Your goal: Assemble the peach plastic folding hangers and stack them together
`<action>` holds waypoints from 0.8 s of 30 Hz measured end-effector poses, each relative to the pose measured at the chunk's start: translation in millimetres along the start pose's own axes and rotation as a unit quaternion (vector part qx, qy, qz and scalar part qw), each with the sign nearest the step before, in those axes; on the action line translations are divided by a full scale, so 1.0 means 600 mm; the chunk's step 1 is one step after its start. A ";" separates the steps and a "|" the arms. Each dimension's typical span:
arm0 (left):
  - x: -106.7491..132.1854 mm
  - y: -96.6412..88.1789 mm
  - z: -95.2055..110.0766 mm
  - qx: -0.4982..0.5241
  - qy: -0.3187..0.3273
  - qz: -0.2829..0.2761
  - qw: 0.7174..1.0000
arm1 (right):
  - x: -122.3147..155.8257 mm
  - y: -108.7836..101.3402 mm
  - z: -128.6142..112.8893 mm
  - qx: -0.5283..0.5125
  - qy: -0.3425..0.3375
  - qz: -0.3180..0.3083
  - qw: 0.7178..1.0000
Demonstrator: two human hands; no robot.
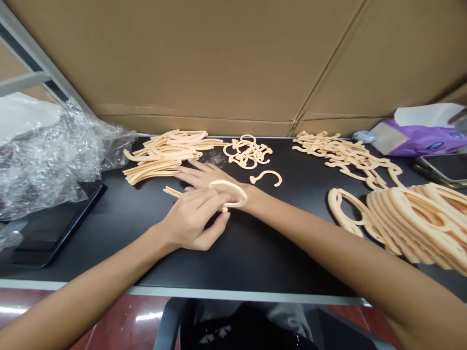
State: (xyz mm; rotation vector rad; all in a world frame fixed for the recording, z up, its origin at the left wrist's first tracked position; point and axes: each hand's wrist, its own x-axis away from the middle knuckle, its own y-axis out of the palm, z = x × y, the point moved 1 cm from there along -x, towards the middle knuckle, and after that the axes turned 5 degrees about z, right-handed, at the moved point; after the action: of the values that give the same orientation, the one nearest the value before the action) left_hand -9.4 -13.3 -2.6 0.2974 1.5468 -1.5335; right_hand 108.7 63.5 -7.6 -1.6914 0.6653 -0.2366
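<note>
The left hand (193,216) hides the middle of a cream, curved plastic piece (242,196) near the frame's centre, fingers closed on it. Partly covered behind, the right hand (209,177) spreads its fingers at long cream plastic strips (164,146), upper left of centre; contact is unclear. Cream plastic hangers (404,214) are cut off at the right edge.

Your lone head-worn camera looks forward and down from the near side of the black worktop (248,257), close over your left hand (193,216) and right hand (197,176), the cardboard (219,58) behind the worktop in view.
</note>
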 end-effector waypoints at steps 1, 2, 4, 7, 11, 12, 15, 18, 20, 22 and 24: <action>0.000 0.000 -0.001 0.001 0.000 0.004 1.000 | -0.006 0.001 0.000 0.009 -0.005 0.001 1.000; -0.001 0.000 -0.001 0.000 0.000 0.005 1.000 | -0.007 0.001 0.000 0.023 -0.010 0.012 1.000; 0.000 0.000 -0.002 -0.004 0.002 0.011 1.000 | 0.006 -0.005 0.001 0.064 -0.014 0.060 0.996; 0.001 0.000 -0.004 -0.011 0.001 0.016 1.000 | 0.053 -0.021 0.007 0.113 0.016 0.136 0.984; 0.003 0.003 -0.010 -0.035 -0.036 0.004 0.999 | 0.109 -0.030 0.018 0.086 0.078 0.179 0.977; 0.002 0.003 -0.012 -0.042 -0.048 -0.001 0.998 | 0.116 -0.028 0.019 0.072 0.088 0.175 0.978; 0.001 0.005 -0.017 -0.056 -0.082 -0.008 0.995 | 0.120 -0.019 0.016 0.044 0.069 0.137 0.987; 0.001 0.004 -0.019 -0.064 -0.098 -0.002 0.993 | 0.117 -0.018 0.012 0.021 0.034 0.133 0.990; 0.001 0.002 -0.021 -0.072 -0.099 0.006 0.992 | 0.121 -0.027 0.013 0.010 0.029 0.183 0.983; 0.001 0.001 -0.023 -0.081 -0.106 0.013 0.991 | 0.129 -0.037 0.015 0.014 0.040 0.231 0.972; 0.001 0.001 -0.025 -0.085 -0.119 0.012 0.989 | 0.139 -0.043 0.017 0.031 0.072 0.233 0.969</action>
State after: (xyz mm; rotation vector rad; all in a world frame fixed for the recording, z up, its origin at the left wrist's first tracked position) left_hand -15.6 -0.1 -6.0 0.0332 1.4664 -1.3549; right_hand 189.1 28.6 -2.2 -1.4201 1.1301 -0.0438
